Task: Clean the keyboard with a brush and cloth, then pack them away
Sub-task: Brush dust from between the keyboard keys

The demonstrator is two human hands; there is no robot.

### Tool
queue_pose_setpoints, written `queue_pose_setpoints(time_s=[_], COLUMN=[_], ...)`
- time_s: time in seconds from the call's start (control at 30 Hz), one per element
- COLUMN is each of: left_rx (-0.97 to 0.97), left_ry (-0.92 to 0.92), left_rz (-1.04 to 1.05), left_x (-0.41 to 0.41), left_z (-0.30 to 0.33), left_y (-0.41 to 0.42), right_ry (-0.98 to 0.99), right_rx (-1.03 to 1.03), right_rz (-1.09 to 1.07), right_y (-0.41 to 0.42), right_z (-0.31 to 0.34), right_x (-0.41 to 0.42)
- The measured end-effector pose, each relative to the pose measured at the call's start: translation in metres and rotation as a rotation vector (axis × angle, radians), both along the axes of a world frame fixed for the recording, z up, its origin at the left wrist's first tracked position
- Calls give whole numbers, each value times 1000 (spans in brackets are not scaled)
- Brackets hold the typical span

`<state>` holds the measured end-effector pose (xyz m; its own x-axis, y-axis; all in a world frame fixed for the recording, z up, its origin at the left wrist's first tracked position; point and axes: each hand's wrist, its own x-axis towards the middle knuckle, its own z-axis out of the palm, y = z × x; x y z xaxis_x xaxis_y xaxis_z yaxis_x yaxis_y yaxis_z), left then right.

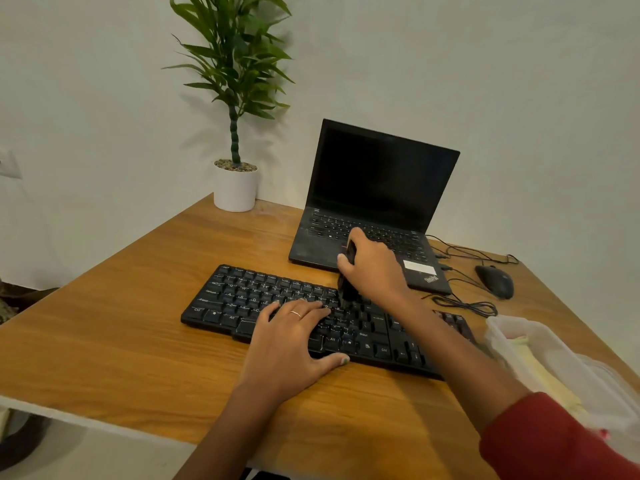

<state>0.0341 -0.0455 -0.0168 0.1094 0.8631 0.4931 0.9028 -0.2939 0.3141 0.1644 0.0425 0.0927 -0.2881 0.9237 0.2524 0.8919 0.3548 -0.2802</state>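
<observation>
Wood-grain desk (138, 306) (smooth), matt plastic keyboard (242, 299)

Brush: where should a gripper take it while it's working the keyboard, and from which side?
Grip the brush by the upper handle, where the right hand wraps it now, coming from above and the right. It stands roughly upright with bristles down on the keyboard, so only the top is free; the left hand takes up the near side.

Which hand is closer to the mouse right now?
Right. The right hand holds the brush over the keyboard's far edge, nearer the mouse. The left hand rests flat on the keys, farther away.
</observation>
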Motion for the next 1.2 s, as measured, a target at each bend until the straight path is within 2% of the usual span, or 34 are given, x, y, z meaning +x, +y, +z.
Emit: queue_pose_setpoints(time_s=[0.13, 0.27, 0.4, 0.5, 0.53, 0.67, 0.77, 0.8, 0.93, 1.03, 1.07, 1.2], left_rx=[-18, -13, -5, 3, 7, -1, 4, -4, -12, -4, 3, 20], left_ry=[10, 6, 16, 29, 38, 66, 55, 52, 57, 47, 45, 40], left_rz=[-6, -4, -3, 9, 19, 28, 36, 36, 34, 36, 38, 48], left_x=[-1, -1, -1, -1, 0, 0, 0, 0, 0, -1, 0, 0], left_z=[0, 0, 0, 0, -1, -1, -1, 0, 0, 1, 0, 0], left_y=[0, 0, 1, 2, 2, 2, 2, 2, 2, 2, 2, 3], right_ry=[-25, -42, -20, -25, -53, -56, -88, -93, -7, -9, -35, 20], right_rx=[-176, -47, -219, -17, -16, -245, -23, -10, -210, 10, 14, -205], right_rz=[-16, -16, 25, 4, 13, 6, -27, -15, 14, -20, -13, 10], right_y=[4, -2, -5, -8, -10, -11, -13, -15, -18, -23, -26, -32], right_z=[12, 5, 18, 6, 3, 22, 7, 2, 19, 5, 0, 13], right_x=[0, -1, 4, 4, 3, 6, 5, 4, 14, 17, 16, 25])
